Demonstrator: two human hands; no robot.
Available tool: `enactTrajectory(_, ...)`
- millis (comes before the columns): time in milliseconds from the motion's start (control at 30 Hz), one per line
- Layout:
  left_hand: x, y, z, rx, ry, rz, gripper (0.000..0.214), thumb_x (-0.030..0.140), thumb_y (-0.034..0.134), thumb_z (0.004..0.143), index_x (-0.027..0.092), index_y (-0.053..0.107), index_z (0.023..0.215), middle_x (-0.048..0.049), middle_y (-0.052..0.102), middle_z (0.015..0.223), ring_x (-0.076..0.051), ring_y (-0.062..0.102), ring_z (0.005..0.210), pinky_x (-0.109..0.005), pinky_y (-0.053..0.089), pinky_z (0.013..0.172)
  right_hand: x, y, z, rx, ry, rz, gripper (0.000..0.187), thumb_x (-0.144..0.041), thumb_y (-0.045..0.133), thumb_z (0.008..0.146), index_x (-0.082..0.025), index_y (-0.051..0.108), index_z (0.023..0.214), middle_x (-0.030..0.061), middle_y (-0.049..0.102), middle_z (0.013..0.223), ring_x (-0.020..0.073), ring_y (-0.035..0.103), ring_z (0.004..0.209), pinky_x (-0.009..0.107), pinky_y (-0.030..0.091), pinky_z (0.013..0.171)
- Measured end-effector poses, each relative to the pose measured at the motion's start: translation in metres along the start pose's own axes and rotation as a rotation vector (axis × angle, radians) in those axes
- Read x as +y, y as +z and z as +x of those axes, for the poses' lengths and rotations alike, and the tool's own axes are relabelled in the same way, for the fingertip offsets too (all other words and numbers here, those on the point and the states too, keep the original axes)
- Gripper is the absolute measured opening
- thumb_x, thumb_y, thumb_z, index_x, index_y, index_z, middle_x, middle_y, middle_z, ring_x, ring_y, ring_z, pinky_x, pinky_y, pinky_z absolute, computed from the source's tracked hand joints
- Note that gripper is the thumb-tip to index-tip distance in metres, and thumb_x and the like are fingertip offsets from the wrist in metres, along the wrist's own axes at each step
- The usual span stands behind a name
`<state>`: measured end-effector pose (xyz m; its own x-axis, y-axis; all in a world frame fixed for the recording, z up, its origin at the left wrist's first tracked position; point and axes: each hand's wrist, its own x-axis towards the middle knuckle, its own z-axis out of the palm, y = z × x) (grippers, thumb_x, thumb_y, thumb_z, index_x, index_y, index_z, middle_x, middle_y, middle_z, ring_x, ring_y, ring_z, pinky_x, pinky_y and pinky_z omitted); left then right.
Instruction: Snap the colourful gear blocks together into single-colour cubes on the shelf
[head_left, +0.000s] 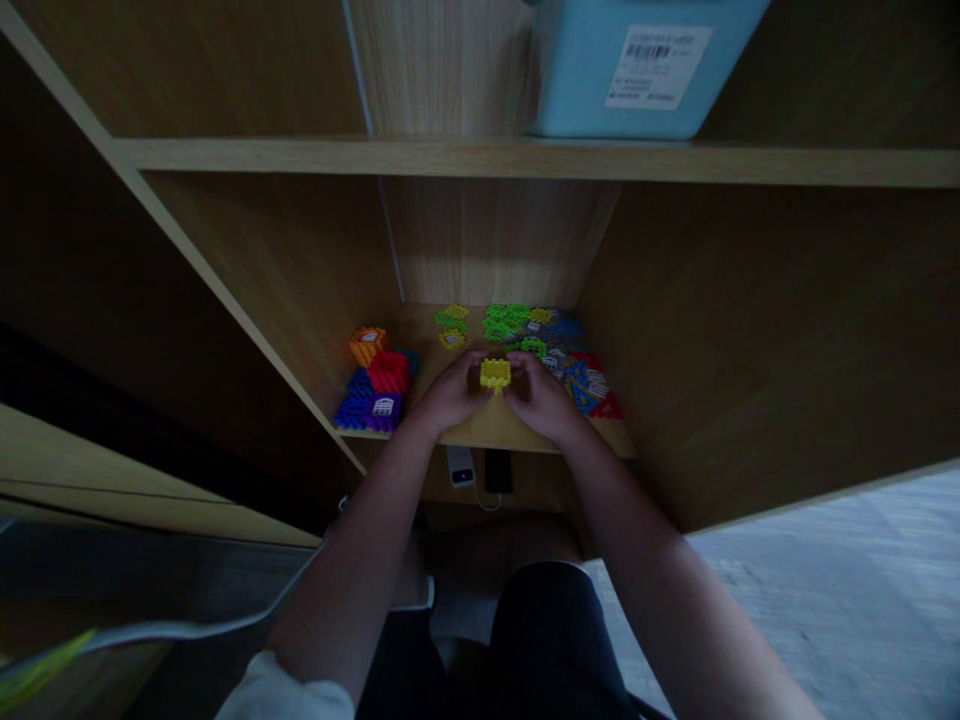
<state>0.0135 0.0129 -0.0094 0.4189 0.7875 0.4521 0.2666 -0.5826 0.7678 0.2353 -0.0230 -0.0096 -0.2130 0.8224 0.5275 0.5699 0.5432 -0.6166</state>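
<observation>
Both my hands reach into a low wooden shelf compartment and meet over its board (487,425). My left hand (452,392) and my right hand (541,398) are closed together on a small yellow toothed plastic block (495,373), fingers pinching it from each side. To the left of my left hand stands a built stack of orange, red, blue and purple blocks (375,385). Behind and to the right of my right hand lie several loose pieces: yellow and green ones (501,320), and blue, red and grey ones (581,370).
A light blue plastic bin with a barcode label (637,65) sits on the shelf above (525,158). A white device and a black phone (499,470) lie under the compartment's board. Wooden side walls enclose the compartment. My knees and grey floor are below.
</observation>
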Motion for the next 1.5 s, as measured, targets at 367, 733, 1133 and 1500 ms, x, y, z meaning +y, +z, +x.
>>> enactTrajectory(367,0.005,-0.001,0.000,-0.018,-0.012,-0.005,0.061,0.014,0.078,0.085,0.021,0.056,0.142,-0.0128,0.071,0.142,-0.030,0.069,0.133,-0.051,0.054,0.119,0.000,0.000,0.000,0.008,0.006,-0.013,0.055,-0.023,0.069,0.091,-0.026,0.053,0.143,0.0132,0.068,0.140,0.0287,0.071,0.122,0.052,0.056,0.113)
enactTrajectory(733,0.007,-0.003,-0.002,0.023,-0.014,-0.006,0.066,0.006,0.075,0.080,0.020,0.058,0.142,-0.0132,0.071,0.142,-0.029,0.070,0.132,-0.051,0.055,0.118,-0.001,-0.001,0.000,-0.015,0.001,-0.037,0.060,-0.018,0.069,0.089,-0.026,0.051,0.146,0.0139,0.067,0.142,0.0295,0.070,0.125,0.055,0.056,0.114)
enactTrajectory(1133,0.008,-0.002,-0.004,0.029,-0.034,-0.007,0.062,0.002,0.068,0.082,0.019,0.057,0.141,-0.0119,0.073,0.135,-0.025,0.073,0.122,-0.046,0.059,0.111,0.006,-0.001,0.001,-0.018,0.007,-0.061,0.057,-0.016,0.063,0.092,-0.023,0.050,0.146,0.0155,0.069,0.139,0.0294,0.071,0.124,0.052,0.057,0.112)
enactTrajectory(1500,0.009,0.000,-0.003,0.043,-0.042,0.009,0.059,0.002,0.067,0.084,0.020,0.057,0.140,-0.0108,0.074,0.131,-0.024,0.074,0.120,-0.046,0.060,0.109,0.004,0.000,0.001,-0.002,0.009,-0.075,0.056,-0.019,0.065,0.092,-0.025,0.052,0.145,0.0141,0.071,0.136,0.0298,0.071,0.122,0.052,0.057,0.110)
